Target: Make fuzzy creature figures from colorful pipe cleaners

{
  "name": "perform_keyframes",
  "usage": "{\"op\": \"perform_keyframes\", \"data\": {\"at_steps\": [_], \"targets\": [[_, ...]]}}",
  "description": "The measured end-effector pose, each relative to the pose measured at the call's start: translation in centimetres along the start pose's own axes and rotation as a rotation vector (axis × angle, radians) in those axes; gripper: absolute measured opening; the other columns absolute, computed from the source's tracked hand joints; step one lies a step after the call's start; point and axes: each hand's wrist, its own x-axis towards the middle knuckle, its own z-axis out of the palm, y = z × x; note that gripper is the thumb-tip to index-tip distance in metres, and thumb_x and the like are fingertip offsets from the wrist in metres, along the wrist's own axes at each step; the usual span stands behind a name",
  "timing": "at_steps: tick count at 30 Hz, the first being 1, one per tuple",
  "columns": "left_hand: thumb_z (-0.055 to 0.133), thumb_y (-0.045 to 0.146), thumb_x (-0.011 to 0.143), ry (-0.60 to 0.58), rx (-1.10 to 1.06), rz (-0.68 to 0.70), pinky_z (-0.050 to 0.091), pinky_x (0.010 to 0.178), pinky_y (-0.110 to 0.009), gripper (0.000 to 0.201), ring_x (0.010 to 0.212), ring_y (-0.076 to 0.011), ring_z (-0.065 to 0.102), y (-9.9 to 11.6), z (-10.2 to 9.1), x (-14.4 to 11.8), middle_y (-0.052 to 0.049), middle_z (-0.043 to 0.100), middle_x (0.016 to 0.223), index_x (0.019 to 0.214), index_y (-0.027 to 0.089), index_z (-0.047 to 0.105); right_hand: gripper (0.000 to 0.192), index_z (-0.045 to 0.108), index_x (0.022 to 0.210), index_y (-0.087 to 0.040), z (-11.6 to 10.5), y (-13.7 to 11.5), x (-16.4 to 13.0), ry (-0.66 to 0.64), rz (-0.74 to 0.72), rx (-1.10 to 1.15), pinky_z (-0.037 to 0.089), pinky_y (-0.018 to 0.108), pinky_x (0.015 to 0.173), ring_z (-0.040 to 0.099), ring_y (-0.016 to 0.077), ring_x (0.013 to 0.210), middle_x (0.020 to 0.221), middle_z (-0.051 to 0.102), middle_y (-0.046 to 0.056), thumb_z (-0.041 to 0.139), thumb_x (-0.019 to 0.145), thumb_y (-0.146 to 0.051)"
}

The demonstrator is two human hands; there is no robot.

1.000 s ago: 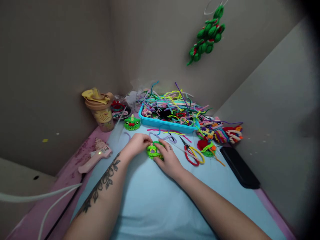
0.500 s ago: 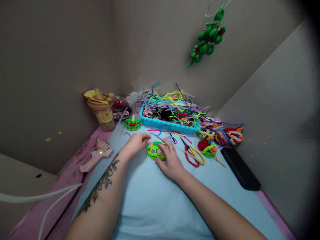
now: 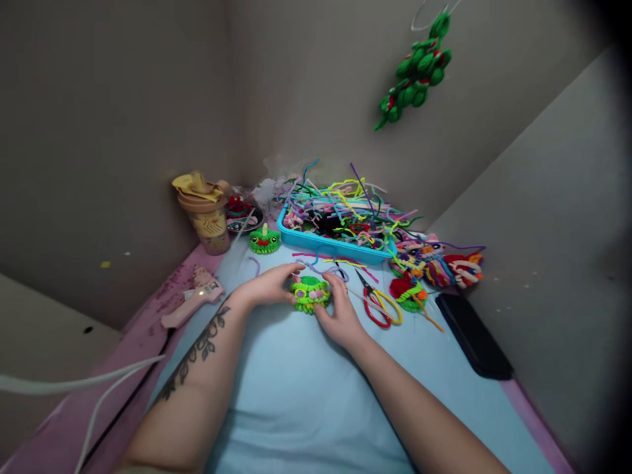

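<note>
Between my hands, on the light blue cloth [image 3: 296, 388], is a green fuzzy pipe-cleaner figure [image 3: 310, 295] with a round purple eye and pink spots. My left hand [image 3: 276, 284] grips its left side, thumb low and fingers curled over the top. From the right, my right hand [image 3: 342, 313] holds the other side between thumb and fingers. Loose purple pipe cleaners [image 3: 336, 271] lie just behind the figure. Scissors [image 3: 379, 306] with one red and one yellow handle lie to the right of my right hand.
A blue tray [image 3: 336, 249] heaped with pipe cleaners stands at the back. Left are a finished-looking green figure [image 3: 264, 241], a lidded cup [image 3: 210, 224] and a pink glue gun [image 3: 192, 301] with a cord. A black case [image 3: 474, 339] lies right. Green decoration [image 3: 415, 72] hangs above.
My left hand has come down to the left side of the green figure and taken hold of it. The figure has turned slightly between my hands; the camera view has shifted a little.
</note>
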Motion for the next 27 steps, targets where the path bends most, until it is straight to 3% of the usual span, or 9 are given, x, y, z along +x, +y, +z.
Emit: {"op": "perform_keyframes", "data": {"at_steps": [8,15,21,24,27], "targets": [[0.073,0.018,0.057,-0.027,0.037,-0.004,0.039,0.098,-0.036,0.095,0.116,-0.0242,0.050,0.7,0.3,-0.4,-0.014,0.042,0.138,0.141,0.018,0.028,0.070,0.028,0.135,-0.020,0.5,2.1,0.0,-0.024,0.113,0.159,0.034,0.048,0.105,0.036,0.0262,0.129,0.136,0.035,0.015,0.054,0.071,-0.015],[0.074,0.022,0.057,-0.077,-0.006,-0.021,0.035,0.101,-0.037,0.110,0.124,-0.0253,0.045,0.5,0.2,-0.8,-0.016,0.043,0.138,0.146,0.020,0.010,0.070,0.029,0.135,-0.018,0.3,1.5,0.1,-0.016,0.066,0.130,0.038,0.047,0.102,0.039,0.0277,0.125,0.132,0.037,0.017,0.056,0.071,-0.017],[0.075,0.029,0.061,-0.156,-0.054,-0.042,0.034,0.103,-0.037,0.111,0.128,-0.0248,0.040,0.7,-0.5,-1.6,-0.016,0.037,0.143,0.147,0.021,0.005,0.074,0.028,0.137,-0.019,-0.8,0.8,0.2,-0.057,0.008,0.132,0.033,0.047,0.105,0.034,0.0272,0.130,0.134,0.036,0.016,0.055,0.068,-0.013],[0.075,0.031,0.061,-0.146,-0.056,-0.055,0.032,0.104,-0.038,0.111,0.128,-0.0248,0.040,0.9,-0.4,-1.6,-0.017,0.036,0.143,0.147,0.019,0.005,0.077,0.029,0.137,-0.019,-1.4,1.1,0.2,-0.128,-0.039,0.114,0.028,0.047,0.109,0.025,0.0273,0.135,0.141,0.029,0.016,0.059,0.066,-0.015],[0.075,0.031,0.060,-0.120,-0.033,-0.052,0.033,0.103,-0.038,0.111,0.126,-0.0249,0.041,0.7,-0.1,-1.5,-0.016,0.039,0.141,0.147,0.019,0.006,0.071,0.033,0.135,-0.020,-1.7,1.4,0.2,-0.136,-0.060,0.098,0.027,0.048,0.108,0.026,0.0269,0.135,0.142,0.028,0.015,0.060,0.070,-0.020]]}}
